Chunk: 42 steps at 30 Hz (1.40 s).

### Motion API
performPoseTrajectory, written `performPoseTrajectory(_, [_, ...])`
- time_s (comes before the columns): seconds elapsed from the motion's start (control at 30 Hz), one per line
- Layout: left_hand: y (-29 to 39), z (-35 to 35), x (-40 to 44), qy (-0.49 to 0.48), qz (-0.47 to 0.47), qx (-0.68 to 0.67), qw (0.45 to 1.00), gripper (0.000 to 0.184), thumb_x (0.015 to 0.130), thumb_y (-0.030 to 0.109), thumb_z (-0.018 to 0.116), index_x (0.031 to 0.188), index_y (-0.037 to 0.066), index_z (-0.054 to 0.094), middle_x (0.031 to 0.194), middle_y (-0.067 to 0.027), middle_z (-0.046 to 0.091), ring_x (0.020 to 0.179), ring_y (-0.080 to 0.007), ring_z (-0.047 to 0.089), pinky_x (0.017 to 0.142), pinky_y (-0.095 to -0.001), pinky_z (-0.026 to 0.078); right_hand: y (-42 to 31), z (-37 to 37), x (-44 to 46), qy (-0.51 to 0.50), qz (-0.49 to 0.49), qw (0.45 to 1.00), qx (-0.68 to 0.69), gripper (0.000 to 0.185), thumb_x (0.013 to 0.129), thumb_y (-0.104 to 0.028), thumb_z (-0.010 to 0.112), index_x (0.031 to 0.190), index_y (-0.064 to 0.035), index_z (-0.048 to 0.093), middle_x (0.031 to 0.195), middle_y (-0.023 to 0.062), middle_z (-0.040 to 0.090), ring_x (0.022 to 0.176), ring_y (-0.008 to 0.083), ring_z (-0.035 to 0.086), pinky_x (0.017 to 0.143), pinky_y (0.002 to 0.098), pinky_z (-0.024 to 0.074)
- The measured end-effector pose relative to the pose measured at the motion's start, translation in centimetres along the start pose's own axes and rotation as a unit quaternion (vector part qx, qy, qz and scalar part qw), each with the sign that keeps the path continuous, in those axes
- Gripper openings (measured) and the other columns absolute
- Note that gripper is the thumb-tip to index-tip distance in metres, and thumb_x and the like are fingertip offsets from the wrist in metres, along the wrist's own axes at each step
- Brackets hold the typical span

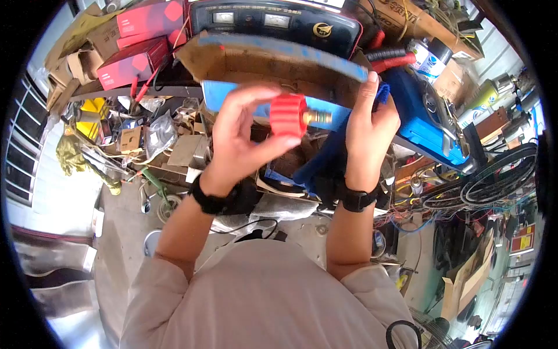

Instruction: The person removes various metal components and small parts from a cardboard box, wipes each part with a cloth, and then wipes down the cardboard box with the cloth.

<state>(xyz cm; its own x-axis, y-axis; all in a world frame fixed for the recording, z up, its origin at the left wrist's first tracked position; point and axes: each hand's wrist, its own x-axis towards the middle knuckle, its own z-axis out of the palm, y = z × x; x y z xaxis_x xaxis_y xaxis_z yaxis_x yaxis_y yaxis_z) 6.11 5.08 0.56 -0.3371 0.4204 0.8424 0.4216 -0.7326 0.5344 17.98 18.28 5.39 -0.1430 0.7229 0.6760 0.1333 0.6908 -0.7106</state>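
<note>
- An open box is sitting ahead of the hands, its blue-edged flaps standing around a brown inside; its bottom is showing too unclearly to read.
- Red cartons are standing stacked to its left.
- A blue case is lying to its right, with metal tools resting in or on it; which, I cannot tell.
- The left hand is holding a red knob, thumb below and fingers curling over the top.
- The knob is hanging in the air in front of the box, its brass stem pointing toward the right hand.
- The right hand's thumb is pointing up, and its fingers are folding around a blue cloth, which is trailing down toward the left.
- Both forearms are reaching forward, with a dark band around each wrist.
- A machine with two dials is standing behind the box.
- Spray cans are standing beyond the case, and black cable is hanging coiled at right.
- Clutter is filling the space under the shelf edge, and grey floor is showing at left.
</note>
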Motion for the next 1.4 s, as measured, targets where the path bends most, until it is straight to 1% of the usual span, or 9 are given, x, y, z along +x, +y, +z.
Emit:
performPoseTrajectory(0.1, [-0.2,0.0,1.5,-0.031,0.041,0.052,0.997,0.061,0.063,0.003,0.081,0.115,0.001,0.048,0.112,-0.0138,0.053,0.105,-0.0231,0.053,0.091,-0.0350,0.043,-0.3,-0.7,-0.3,-0.014,0.034,0.998,0.051,0.041,0.093,-0.034,0.049,0.087,0.0061,0.057,0.064,0.0165,0.057,0.058,0.0188,0.055,0.057,0.0341,0.0447])
performPoseTrajectory(0.27, [0.0,0.3,-0.2,-0.031,0.067,0.082,0.994,0.062,0.061,0.006,0.083,0.112,0.002,0.050,0.107,-0.0150,0.055,0.098,-0.0251,0.055,0.084,-0.0353,0.046,0.6,-3.1,-1.6,-0.008,0.093,0.990,0.101,0.044,0.096,-0.036,0.044,0.081,0.0040,0.053,0.064,-0.0014,0.045,0.063,0.0080,0.036,0.054,0.0255,0.0321])
performPoseTrajectory(0.4, [0.7,0.4,-1.8,-0.020,0.089,0.104,0.990,0.062,0.061,0.011,0.084,0.111,0.003,0.049,0.104,-0.0153,0.056,0.094,-0.0263,0.056,0.082,-0.0358,0.046,1.8,-3.7,-3.3,0.039,0.086,0.986,0.138,0.040,0.097,-0.036,0.042,0.077,-0.0017,0.049,0.065,-0.0047,0.040,0.062,0.0059,0.032,0.053,0.0234,0.0244])
performPoseTrajectory(0.6, [-0.4,-0.2,-3.1,0.010,0.045,0.082,0.996,0.060,0.063,0.008,0.082,0.112,0.004,0.048,0.108,-0.0148,0.054,0.096,-0.0249,0.055,0.085,-0.0353,0.045,2.0,-3.7,-5.4,0.042,0.121,0.965,0.230,0.031,0.095,-0.032,0.046,0.083,-0.0031,0.050,0.072,-0.0057,0.044,0.065,0.0040,0.036,0.055,0.0207,0.0277])
performPoseTrajectory(0.7, [-0.9,-0.2,-2.3,0.008,0.057,0.089,0.994,0.060,0.063,0.008,0.082,0.113,0.003,0.049,0.108,-0.0144,0.054,0.098,-0.0250,0.055,0.085,-0.0353,0.044,1.9,-3.2,-6.3,-0.012,0.106,0.948,0.298,0.025,0.088,-0.023,0.061,0.099,-0.0014,0.054,0.082,-0.0019,0.053,0.072,0.0069,0.046,0.064,0.0205,0.0394])
performPoseTrajectory(0.8, [-0.9,0.3,-0.9,0.008,0.063,0.115,0.991,0.057,0.062,0.008,0.082,0.110,0.003,0.051,0.107,-0.0131,0.056,0.098,-0.0249,0.055,0.084,-0.0352,0.044,2.1,-2.2,-6.6,-0.041,-0.005,0.980,0.195,0.040,0.072,-0.020,0.078,0.099,-0.0015,0.055,0.084,0.0016,0.056,0.075,0.0098,0.051,0.066,0.0225,0.0428])
performPoseTrajectory(0.93, [-0.1,1.5,-0.2,-0.002,0.075,0.113,0.991,0.057,0.060,0.010,0.084,0.108,0.004,0.053,0.101,-0.0132,0.060,0.093,-0.0264,0.057,0.082,-0.0356,0.045,2.2,-1.1,-5.3,-0.005,-0.003,0.996,0.094,0.031,0.075,-0.015,0.075,0.095,-0.0018,0.056,0.075,0.0044,0.061,0.063,0.0097,0.053,0.061,0.0247,0.0451])
performPoseTrajectory(1.2, [0.7,-0.3,-4.1,0.032,0.065,0.158,0.985,0.058,0.059,0.009,0.083,0.108,0.004,0.053,0.101,-0.0145,0.059,0.090,-0.0261,0.057,0.079,-0.0357,0.046,3.5,-2.0,-5.8,-0.033,0.050,0.988,0.141,0.031,0.075,-0.015,0.075,0.096,-0.0010,0.057,0.081,0.0038,0.062,0.072,0.0100,0.055,0.068,0.0248,0.0458])
performPoseTrajectory(1.4, [1.3,0.0,-4.7,0.030,0.062,0.139,0.988,0.061,0.059,0.007,0.083,0.110,0.004,0.050,0.101,-0.0147,0.058,0.092,-0.0252,0.057,0.081,-0.0345,0.046,2.7,-2.5,-6.5,-0.031,0.066,0.993,0.092,0.034,0.073,-0.017,0.078,0.093,-0.0019,0.056,0.078,0.0020,0.060,0.070,0.0098,0.054,0.067,0.0238,0.0450])
